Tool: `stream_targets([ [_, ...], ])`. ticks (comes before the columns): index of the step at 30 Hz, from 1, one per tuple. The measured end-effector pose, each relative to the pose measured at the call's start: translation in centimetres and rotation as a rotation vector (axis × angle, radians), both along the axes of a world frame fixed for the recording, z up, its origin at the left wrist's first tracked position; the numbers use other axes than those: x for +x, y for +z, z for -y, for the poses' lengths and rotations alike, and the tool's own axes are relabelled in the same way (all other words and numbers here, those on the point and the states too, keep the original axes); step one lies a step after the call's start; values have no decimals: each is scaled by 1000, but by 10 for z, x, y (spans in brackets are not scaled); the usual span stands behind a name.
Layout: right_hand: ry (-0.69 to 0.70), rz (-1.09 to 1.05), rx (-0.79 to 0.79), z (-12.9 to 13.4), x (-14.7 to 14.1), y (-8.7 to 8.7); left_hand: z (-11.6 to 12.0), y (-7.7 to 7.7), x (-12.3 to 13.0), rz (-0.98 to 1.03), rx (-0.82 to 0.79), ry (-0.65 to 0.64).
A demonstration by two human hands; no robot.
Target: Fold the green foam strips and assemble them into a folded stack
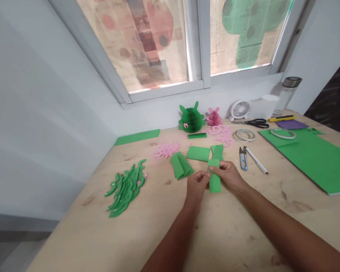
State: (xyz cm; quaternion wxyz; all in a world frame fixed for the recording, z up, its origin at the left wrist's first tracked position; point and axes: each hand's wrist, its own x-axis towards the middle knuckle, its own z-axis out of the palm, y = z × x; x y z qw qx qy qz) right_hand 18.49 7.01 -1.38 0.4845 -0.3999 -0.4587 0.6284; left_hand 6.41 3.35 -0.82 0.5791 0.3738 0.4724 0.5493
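Between my two hands is a narrow strip of green paper, held upright just above the wooden table. My left hand pinches its left edge with thumb and fingertips. From the right, my right hand grips the strip, thumb laid across its front. Just beyond lie a small green paper piece and a flat green rectangle. Folded green paper rests to the left of them. The fingers behind the strip are partly hidden.
Green paper cutouts are heaped at left, pink cutouts behind. Honeycomb paper figures, green and pink, stand by the wall. Thread snips, a pen, tape rolls, scissors and green sheets lie right.
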Motion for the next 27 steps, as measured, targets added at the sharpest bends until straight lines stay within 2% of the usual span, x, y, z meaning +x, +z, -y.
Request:
stream_targets([
  [13, 24, -16, -81, 1, 1, 6, 3, 6, 1, -76, 50, -14],
  [18, -25, -43, -79, -1, 5, 10, 5, 8, 1, -118, 62, -69],
  [24, -55, -100, -118, 1, 5, 14, 3, 4, -1, -155, 87, -100],
  [27, -131, -159, -137, -4, 11, 16, 5, 1, 0, -196, 81, -128],
])
